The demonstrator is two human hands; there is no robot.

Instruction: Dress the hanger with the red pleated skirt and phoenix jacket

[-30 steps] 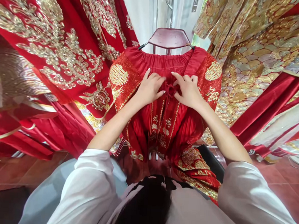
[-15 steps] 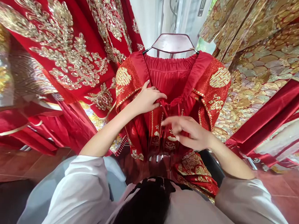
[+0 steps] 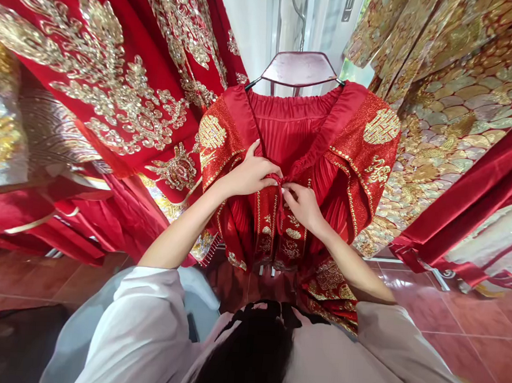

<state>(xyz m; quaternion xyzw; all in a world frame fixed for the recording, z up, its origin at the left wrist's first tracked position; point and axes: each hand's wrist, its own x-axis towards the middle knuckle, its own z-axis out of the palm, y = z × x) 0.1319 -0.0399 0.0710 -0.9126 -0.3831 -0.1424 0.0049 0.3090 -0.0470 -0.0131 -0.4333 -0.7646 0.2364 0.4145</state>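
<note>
A red garment (image 3: 349, 145) with gold embroidery hangs on a dark wooden hanger (image 3: 299, 68) in front of me. My left hand (image 3: 249, 174) is closed on the garment's left front edge, at a small red tie (image 3: 280, 184) in the middle. My right hand (image 3: 302, 205) is just right of it, fingers pinched on the same red tie and the fabric below it. A pleated red lining shows inside the open collar. Both forearms reach out from my white sleeves.
More red and gold embroidered robes hang close on the left (image 3: 114, 90) and on the right (image 3: 452, 99). A white door with metal fittings (image 3: 310, 15) stands behind the hanger. Reddish floor tiles (image 3: 469, 320) lie below, and a pale grey object (image 3: 78, 331) sits low left.
My hands first worked together higher at the waistband. The front then opened, my right hand dropped away and lower, and now it has come back up to the tie beside my left hand.
</note>
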